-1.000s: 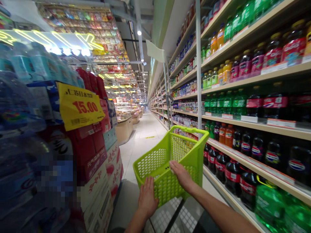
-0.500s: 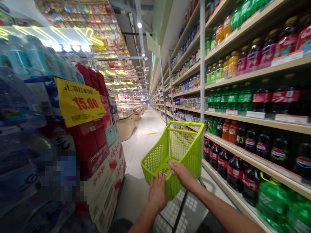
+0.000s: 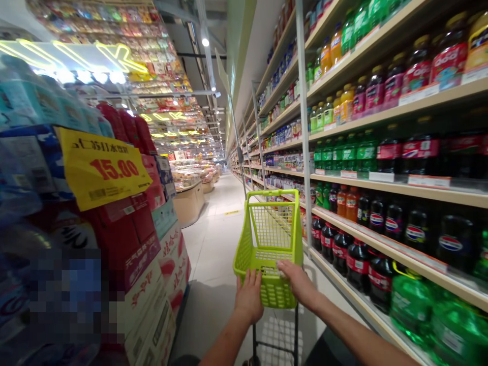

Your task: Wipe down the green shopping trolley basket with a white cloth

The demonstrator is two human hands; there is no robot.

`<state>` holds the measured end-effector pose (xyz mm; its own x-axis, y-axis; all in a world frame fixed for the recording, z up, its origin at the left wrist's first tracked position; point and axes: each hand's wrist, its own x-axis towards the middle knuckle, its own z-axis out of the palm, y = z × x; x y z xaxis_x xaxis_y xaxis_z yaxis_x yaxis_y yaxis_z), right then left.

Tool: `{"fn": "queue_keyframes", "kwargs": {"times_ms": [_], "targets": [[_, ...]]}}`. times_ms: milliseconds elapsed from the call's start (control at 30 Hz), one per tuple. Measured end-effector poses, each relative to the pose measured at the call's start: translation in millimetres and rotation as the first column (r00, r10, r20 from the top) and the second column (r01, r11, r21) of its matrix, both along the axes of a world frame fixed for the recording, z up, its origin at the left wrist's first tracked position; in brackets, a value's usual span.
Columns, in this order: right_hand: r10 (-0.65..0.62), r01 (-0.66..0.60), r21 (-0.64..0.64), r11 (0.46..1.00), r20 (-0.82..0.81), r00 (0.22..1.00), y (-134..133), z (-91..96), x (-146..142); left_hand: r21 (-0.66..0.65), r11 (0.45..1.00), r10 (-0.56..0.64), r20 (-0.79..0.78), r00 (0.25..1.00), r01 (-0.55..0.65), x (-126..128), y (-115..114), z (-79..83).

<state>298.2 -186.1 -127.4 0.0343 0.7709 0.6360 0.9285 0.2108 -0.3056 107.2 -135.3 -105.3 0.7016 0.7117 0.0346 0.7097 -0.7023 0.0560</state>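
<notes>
A lime-green plastic shopping cart (image 3: 277, 296) with a latticed basket stands in front of me on a dark metal frame. Nothing shows inside its basket. My left hand (image 3: 247, 299) lies at the left of the near rim, its fingers hooked over the top edge. At the right end of that rim, my right hand (image 3: 299, 282) is closed around the corner, with the thumb side toward the inside. The undersides of both grips are hidden by the hands.
Drink shelves (image 3: 362, 188) line the right side, with large green bottles (image 3: 409, 297) low down. Stacked drink cartons (image 3: 143, 284) and a yellow price sign (image 3: 104, 168) stand close on the left. A pale tiled aisle (image 3: 219, 213) runs ahead past wooden display bins (image 3: 188, 203).
The cart has turned and now points more straight down the aisle, its far end swung left. Both hands stayed on its rim. The view has shifted slightly to the right.
</notes>
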Motion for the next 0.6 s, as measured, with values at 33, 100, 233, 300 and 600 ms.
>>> {"fn": "queue_keyframes", "kwargs": {"times_ms": [33, 100, 233, 300, 600], "targets": [[-0.019, 0.02, -0.007, 1.0, 0.008, 1.0, -4.0, -6.3, -2.0, -0.001, 1.0, -0.022, 0.004, 1.0, 0.022, -0.7, 0.4, 1.5], [-0.084, 0.084, 0.008, 0.996, 0.02, 0.996, -12.4, -17.5, 2.2, 0.008, 1.0, -0.015, -0.002, 1.0, 0.015, -5.4, 5.2, 4.8], [-0.21, 0.209, 0.102, 0.972, -0.002, 0.978, -21.1, -30.5, 17.2, 0.029, 0.999, 0.038, -0.046, 0.998, -0.037, -9.2, 12.6, 7.7], [-0.24, 0.244, 0.145, 0.959, -0.04, 0.97, -14.1, -33.2, 6.8, 0.011, 0.999, 0.038, -0.048, 0.998, -0.038, -4.5, 8.1, 6.6], [-0.141, 0.129, 0.141, 0.981, 0.074, 0.987, 3.4, -35.0, -24.0, 0.023, 0.999, -0.036, -0.024, 0.999, 0.037, -9.4, -0.5, 1.8]]}}
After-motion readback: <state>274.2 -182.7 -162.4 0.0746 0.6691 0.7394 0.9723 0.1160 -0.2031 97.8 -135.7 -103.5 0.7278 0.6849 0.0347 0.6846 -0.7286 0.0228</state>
